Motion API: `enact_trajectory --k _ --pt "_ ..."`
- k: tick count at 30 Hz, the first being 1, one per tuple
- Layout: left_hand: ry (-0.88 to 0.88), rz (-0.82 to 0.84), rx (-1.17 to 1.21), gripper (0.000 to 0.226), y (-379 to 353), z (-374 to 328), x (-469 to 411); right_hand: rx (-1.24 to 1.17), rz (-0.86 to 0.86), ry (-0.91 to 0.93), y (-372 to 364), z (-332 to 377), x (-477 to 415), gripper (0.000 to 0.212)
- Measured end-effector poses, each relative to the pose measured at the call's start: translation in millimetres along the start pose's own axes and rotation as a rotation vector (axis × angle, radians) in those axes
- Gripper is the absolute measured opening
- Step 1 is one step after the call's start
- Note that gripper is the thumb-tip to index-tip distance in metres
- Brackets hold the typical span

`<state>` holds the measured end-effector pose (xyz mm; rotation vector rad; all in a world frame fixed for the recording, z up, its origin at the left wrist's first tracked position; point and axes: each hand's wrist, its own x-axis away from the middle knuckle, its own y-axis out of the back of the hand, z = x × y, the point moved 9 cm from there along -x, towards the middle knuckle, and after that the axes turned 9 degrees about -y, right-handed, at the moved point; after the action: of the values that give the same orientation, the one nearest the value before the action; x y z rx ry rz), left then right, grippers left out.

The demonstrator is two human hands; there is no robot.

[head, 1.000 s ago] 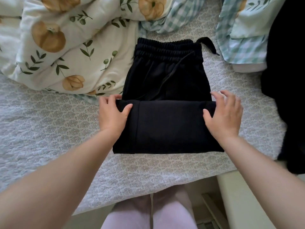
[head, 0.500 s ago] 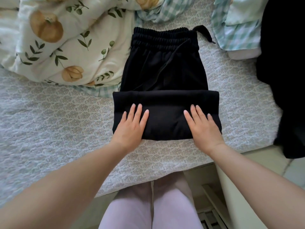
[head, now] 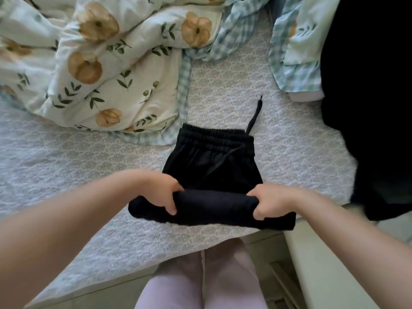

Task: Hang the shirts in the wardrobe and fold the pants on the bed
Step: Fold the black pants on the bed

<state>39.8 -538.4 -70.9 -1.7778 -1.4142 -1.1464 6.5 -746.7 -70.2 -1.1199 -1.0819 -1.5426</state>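
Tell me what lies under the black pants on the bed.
The quilted bedspread shows around the black pants, so they lie on it. The left hand and right hand grip their near fold; anything else beneath the cloth is covered.

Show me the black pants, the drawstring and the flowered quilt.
black pants [head: 189, 166]: head view, flat front below the waistband.
drawstring [head: 255, 112]: head view, its loose end.
flowered quilt [head: 145, 63]: head view, a pale patch.

Both forearms reach forward; left hand [head: 163, 195] and right hand [head: 270, 202] grip, fingers [head: 258, 214] curled under.
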Motion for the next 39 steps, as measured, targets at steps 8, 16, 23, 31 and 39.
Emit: enact_trajectory --k 8,16,23,31,39 --pt "0.027 0.068 0.422 0.024 22 10 -6 -0.216 -0.009 -0.024 48 -28 -10 0.031" --pt "-0.026 -0.490 -0.323 0.070 86 -29 -24 -0.641 -0.248 -0.054 93 -52 -38 0.023" --pt "-0.160 -0.621 -0.405 0.041 67 -54 -26 -0.655 -0.598 -0.396 128 -53 -73 0.037" --pt "-0.187 -0.659 -0.413 0.034 59 -56 -18 -0.211 -0.660 -0.580 131 -79 -55 0.011" --pt "-0.261 -0.762 -0.469 0.039 48 -66 -6 -0.297 -0.506 0.025 104 -30 -11 0.023"
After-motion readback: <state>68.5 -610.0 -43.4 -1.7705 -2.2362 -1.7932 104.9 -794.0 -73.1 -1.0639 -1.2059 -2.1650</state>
